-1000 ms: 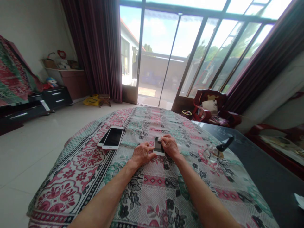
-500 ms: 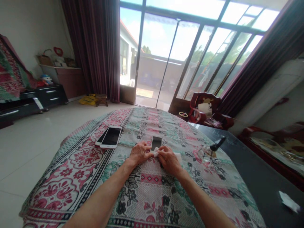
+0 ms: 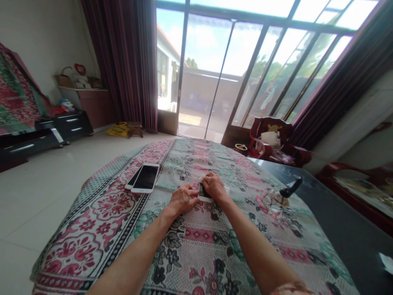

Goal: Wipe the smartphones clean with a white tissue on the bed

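A small white smartphone (image 3: 205, 199) with a dark screen lies flat on the patterned cloth, partly covered by my right hand. My left hand (image 3: 184, 198) grips its left edge with thumb and fingers. My right hand (image 3: 214, 186) is closed over the phone's upper part. A bit of white tissue (image 3: 200, 179) shows at its fingertips; the rest is hidden under the fingers. Just right of that hand, something white (image 3: 227, 189) lies partly covered. Farther left, a larger white smartphone (image 3: 145, 178) rests on top of another phone (image 3: 132, 180), overlapping it.
A clear bottle (image 3: 276, 200) with a black top stands to the right on the tablecloth (image 3: 123, 237). Beyond the table's right side is a dark tabletop (image 3: 325, 205). A carved red chair (image 3: 270, 139) stands near the glass doors, and a yellow bag (image 3: 118, 130) lies on the floor.
My right hand has moved with the tissue from the phone's lower edge up to its top. My left hand stays at the phone's left edge. The view has shifted slightly.
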Demonstrator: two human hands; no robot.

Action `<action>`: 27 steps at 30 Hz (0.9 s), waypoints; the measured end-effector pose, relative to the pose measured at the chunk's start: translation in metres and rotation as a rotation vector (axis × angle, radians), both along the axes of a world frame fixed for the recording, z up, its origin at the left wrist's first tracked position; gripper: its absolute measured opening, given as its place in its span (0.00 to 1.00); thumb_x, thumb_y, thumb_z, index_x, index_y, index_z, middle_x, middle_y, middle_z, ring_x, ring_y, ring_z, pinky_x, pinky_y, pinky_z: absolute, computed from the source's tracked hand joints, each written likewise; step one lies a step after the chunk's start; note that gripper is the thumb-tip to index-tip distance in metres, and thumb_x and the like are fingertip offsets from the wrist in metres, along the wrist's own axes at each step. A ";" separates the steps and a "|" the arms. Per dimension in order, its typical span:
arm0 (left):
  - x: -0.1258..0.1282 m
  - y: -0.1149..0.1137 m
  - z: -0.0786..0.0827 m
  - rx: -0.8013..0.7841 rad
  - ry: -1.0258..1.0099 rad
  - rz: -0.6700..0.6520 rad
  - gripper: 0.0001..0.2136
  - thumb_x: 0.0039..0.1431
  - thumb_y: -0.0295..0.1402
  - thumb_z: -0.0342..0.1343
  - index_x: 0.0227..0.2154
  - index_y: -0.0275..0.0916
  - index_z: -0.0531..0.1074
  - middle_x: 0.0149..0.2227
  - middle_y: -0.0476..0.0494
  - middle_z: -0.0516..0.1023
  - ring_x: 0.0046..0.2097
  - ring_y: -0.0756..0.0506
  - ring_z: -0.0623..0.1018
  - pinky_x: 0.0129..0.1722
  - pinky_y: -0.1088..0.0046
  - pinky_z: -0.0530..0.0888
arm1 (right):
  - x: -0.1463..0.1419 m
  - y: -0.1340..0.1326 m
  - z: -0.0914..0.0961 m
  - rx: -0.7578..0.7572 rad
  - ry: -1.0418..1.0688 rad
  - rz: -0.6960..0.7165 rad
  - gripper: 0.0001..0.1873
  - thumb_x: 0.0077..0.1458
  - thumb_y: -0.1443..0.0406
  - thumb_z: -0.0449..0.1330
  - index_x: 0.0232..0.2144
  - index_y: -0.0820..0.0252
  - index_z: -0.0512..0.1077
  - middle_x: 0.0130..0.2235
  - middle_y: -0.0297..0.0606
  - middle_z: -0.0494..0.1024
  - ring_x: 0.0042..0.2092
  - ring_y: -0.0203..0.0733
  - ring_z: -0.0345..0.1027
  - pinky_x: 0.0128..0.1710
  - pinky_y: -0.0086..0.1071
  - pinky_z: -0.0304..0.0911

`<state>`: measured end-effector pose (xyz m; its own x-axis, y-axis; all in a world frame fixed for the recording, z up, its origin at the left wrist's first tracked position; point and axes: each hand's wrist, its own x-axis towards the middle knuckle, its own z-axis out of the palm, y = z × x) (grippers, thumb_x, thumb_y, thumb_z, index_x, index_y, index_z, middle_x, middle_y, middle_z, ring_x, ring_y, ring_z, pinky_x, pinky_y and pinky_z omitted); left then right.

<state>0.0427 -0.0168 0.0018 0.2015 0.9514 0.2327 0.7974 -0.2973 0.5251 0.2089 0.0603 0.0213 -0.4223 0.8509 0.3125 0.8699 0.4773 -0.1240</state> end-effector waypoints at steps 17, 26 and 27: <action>0.002 0.000 0.001 -0.014 -0.089 0.102 0.19 0.48 0.38 0.63 0.44 0.40 0.73 0.39 0.45 0.76 0.43 0.45 0.75 0.43 0.73 0.69 | 0.008 -0.035 -0.003 -0.003 0.047 0.168 0.11 0.61 0.65 0.53 0.34 0.54 0.76 0.42 0.37 0.74 0.44 0.40 0.65 0.46 0.32 0.55; -0.003 0.001 -0.001 0.008 -0.023 0.001 0.27 0.52 0.40 0.58 0.56 0.43 0.66 0.46 0.43 0.74 0.47 0.44 0.74 0.46 0.72 0.70 | 0.010 -0.068 -0.001 -0.014 0.059 0.220 0.09 0.60 0.65 0.55 0.35 0.54 0.76 0.43 0.38 0.73 0.41 0.40 0.64 0.44 0.34 0.57; -0.003 0.001 -0.001 0.010 -0.013 -0.019 0.26 0.53 0.40 0.58 0.56 0.44 0.66 0.45 0.43 0.74 0.46 0.44 0.75 0.45 0.73 0.70 | 0.010 -0.069 -0.001 -0.016 0.066 0.216 0.09 0.60 0.65 0.55 0.36 0.54 0.76 0.43 0.38 0.73 0.42 0.40 0.64 0.44 0.34 0.57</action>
<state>0.0394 -0.0157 0.0006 0.2162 0.9452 0.2447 0.7850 -0.3173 0.5321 0.2186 -0.0082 0.0204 -0.5743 0.7480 0.3326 0.7373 0.6492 -0.1869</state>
